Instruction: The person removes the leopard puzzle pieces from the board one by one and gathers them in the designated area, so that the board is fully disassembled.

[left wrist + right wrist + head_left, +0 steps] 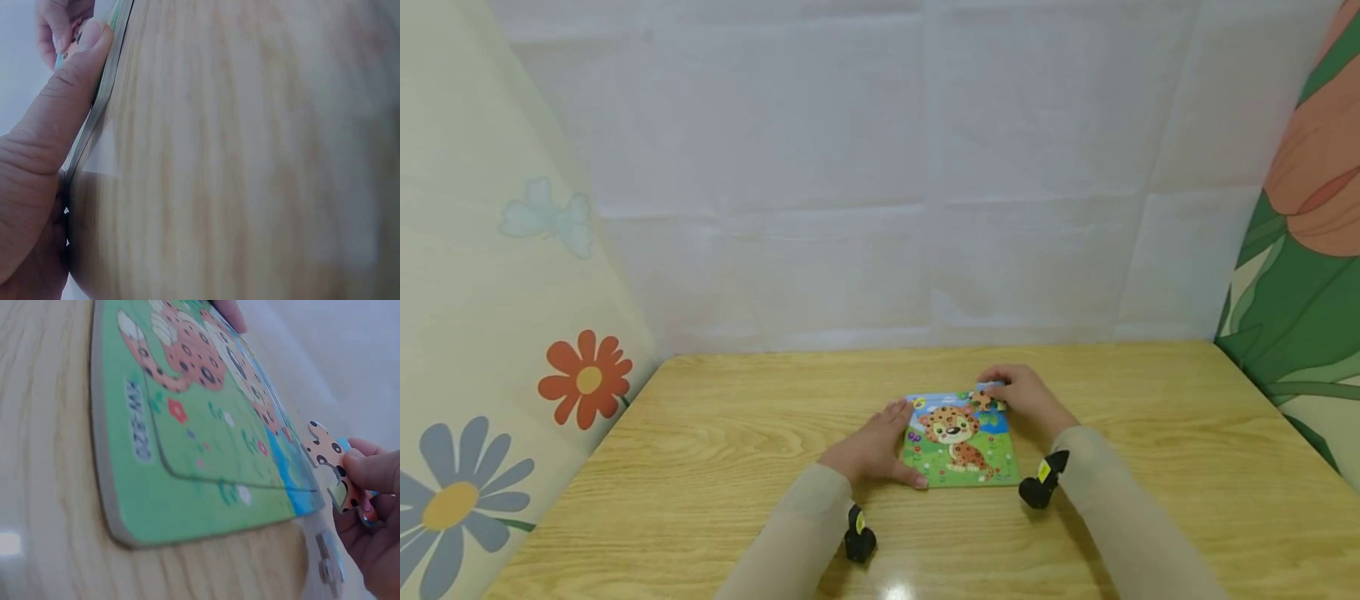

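A flat puzzle board [936,473] with a spotted leopard cub on a green and blue scene lies on the table. My left hand [874,446] rests against its left side, fingers spread along the edge; the thumb [65,94] touches the near left corner. Over the far right corner, my right hand [1028,398] pinches a spotted orange puzzle piece [326,450] between thumb and fingers. More coloured bits, blue and red, show behind that piece in the right wrist view, partly hidden by the fingers. The code KW-820 is printed near the board's edge.
The wooden table [737,442] reaches back to a white cloth [850,183]. Flower-printed panels [445,333] stand at both sides. In the right wrist view, a small blurred piece [330,562] lies beside the board, below the right hand.
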{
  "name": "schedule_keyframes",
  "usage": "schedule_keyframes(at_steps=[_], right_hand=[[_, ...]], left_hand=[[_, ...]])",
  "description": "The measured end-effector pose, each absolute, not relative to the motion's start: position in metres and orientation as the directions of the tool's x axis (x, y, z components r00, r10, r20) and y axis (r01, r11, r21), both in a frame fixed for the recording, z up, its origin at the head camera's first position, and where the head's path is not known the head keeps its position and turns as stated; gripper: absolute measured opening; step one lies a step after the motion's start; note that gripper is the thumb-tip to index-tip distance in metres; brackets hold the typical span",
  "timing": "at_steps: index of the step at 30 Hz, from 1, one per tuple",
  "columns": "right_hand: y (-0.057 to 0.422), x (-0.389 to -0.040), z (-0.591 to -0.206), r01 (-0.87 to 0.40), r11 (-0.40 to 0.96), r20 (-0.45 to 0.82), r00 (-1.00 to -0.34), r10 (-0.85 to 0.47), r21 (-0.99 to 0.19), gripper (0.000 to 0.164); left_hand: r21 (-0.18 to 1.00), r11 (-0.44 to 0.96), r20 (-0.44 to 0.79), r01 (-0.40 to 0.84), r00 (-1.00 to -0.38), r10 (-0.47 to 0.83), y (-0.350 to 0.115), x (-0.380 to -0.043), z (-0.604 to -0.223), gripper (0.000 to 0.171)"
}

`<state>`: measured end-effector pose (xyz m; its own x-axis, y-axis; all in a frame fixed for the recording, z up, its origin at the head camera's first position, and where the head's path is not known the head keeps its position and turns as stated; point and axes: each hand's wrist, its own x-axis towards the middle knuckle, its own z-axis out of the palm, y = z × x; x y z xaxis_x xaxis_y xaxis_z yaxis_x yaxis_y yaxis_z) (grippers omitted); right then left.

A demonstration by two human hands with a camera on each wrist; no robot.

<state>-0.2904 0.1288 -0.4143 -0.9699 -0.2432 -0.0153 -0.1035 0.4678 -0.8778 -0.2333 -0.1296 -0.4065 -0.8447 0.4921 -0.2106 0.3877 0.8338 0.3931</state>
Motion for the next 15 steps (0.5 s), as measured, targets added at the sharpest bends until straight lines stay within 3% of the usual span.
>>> schedule_keyframes(at_steps=[15], right_hand=[[0.168,-0.291,-0.418,-0.040,0.458,-0.018,-0.992,-0.122,-0.888,0.027]], left_hand=[[0.395,0.837,-0.214,0.380,-0.847,0.486,-0.130,-0.234,-0.408,0.119]])
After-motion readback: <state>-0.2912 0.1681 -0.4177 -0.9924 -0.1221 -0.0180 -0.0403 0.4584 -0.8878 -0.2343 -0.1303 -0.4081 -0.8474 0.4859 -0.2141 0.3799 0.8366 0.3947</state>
